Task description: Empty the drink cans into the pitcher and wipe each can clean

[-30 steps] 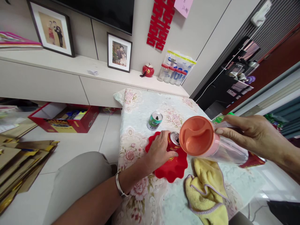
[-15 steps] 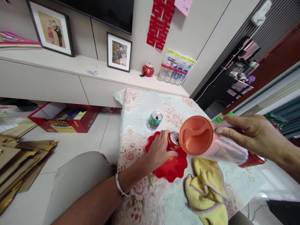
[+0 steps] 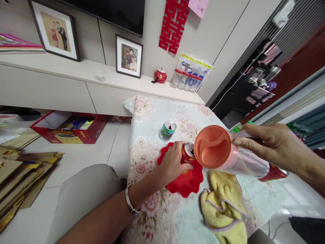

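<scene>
My left hand (image 3: 175,161) is closed around a red drink can (image 3: 188,154) with an opened top, over a red scalloped plate (image 3: 186,186). By its handle, my right hand (image 3: 266,140) grips a clear plastic pitcher (image 3: 246,162) with an orange lid (image 3: 212,146). The pitcher is tipped on its side, its lid toward the red can's opening. Whether liquid is flowing I cannot tell. Behind the plate a green and white can (image 3: 167,131) stands upright, its top open. A yellow towel (image 3: 224,206) lies crumpled in front of the pitcher.
A flowered tablecloth (image 3: 152,145) covers the table. Beyond it, a white cabinet (image 3: 109,79) carries framed photos, a red pot (image 3: 159,75) and several glass jars (image 3: 186,81). On the floor at left are a red box (image 3: 73,130) and flattened cardboard (image 3: 22,176).
</scene>
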A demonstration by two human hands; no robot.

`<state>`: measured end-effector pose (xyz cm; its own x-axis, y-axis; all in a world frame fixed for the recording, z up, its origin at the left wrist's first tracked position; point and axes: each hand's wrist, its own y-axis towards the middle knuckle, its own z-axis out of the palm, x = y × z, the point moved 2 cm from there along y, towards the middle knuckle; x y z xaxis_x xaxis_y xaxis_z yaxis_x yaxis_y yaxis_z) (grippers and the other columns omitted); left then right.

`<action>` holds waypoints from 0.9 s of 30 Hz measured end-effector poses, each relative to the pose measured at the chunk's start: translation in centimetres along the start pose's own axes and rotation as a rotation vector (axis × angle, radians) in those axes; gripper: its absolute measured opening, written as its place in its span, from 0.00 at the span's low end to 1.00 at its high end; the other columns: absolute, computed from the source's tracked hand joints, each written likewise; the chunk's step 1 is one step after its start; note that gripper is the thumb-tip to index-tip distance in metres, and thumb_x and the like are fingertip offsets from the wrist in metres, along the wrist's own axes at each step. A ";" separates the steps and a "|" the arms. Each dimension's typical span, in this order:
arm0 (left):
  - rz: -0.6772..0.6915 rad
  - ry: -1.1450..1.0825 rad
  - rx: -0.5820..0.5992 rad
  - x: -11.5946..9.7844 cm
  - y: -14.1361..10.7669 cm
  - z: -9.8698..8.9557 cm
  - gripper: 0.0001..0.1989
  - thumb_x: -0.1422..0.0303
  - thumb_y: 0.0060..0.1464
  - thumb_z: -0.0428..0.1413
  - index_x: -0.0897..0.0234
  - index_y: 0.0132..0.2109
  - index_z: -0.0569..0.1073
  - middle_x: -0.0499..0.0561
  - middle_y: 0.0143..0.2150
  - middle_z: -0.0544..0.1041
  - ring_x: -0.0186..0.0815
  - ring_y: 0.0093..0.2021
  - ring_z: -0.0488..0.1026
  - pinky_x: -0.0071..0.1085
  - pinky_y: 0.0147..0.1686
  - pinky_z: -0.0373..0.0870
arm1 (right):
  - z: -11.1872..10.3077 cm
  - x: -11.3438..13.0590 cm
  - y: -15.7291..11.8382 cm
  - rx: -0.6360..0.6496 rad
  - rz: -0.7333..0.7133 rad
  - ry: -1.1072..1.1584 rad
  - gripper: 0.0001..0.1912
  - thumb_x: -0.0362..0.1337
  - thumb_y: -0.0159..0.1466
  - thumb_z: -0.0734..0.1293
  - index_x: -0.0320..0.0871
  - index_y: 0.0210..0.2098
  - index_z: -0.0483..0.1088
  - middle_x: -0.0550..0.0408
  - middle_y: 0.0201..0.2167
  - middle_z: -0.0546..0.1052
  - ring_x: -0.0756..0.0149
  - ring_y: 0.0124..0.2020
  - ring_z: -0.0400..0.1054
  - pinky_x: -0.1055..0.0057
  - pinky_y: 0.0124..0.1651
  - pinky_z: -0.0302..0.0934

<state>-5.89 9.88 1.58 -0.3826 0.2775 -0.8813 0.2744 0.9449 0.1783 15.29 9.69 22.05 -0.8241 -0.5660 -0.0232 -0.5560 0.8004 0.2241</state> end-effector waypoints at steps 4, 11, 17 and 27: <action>0.001 0.003 -0.006 0.1 0.0 0.0 0.33 0.70 0.46 0.69 0.57 0.55 0.61 0.54 0.56 0.71 0.50 0.60 0.70 0.47 0.60 0.66 | -0.1 0.3 0.0 0.011 0.003 0.044 0.24 0.62 0.68 0.59 0.53 0.29 0.72 0.59 0.13 0.66 0.63 0.13 0.59 0.65 0.15 0.52; -0.002 0.006 0.002 0.0 0.0 0.0 0.34 0.70 0.46 0.70 0.58 0.55 0.61 0.56 0.57 0.71 0.50 0.61 0.70 0.47 0.61 0.66 | -0.2 0.5 0.1 0.012 0.011 0.056 0.22 0.63 0.67 0.60 0.55 0.29 0.71 0.59 0.13 0.67 0.63 0.14 0.60 0.64 0.14 0.54; -0.007 0.003 0.001 -0.1 -0.1 0.0 0.33 0.71 0.46 0.69 0.58 0.55 0.61 0.57 0.57 0.71 0.51 0.60 0.69 0.47 0.61 0.66 | -0.2 0.2 0.1 0.007 -0.013 0.046 0.23 0.61 0.68 0.61 0.52 0.29 0.71 0.59 0.13 0.66 0.65 0.14 0.59 0.66 0.15 0.53; -0.001 0.011 -0.001 0.1 0.0 0.1 0.34 0.70 0.47 0.69 0.58 0.56 0.60 0.56 0.57 0.71 0.50 0.60 0.70 0.47 0.61 0.66 | -0.1 0.3 0.2 -0.010 -0.029 0.044 0.22 0.60 0.68 0.61 0.53 0.27 0.70 0.60 0.13 0.63 0.64 0.13 0.57 0.65 0.14 0.51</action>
<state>-5.86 9.90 1.46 -0.3924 0.2784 -0.8766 0.2729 0.9454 0.1781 14.93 9.59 22.21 -0.8019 -0.5973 0.0133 -0.5783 0.7816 0.2339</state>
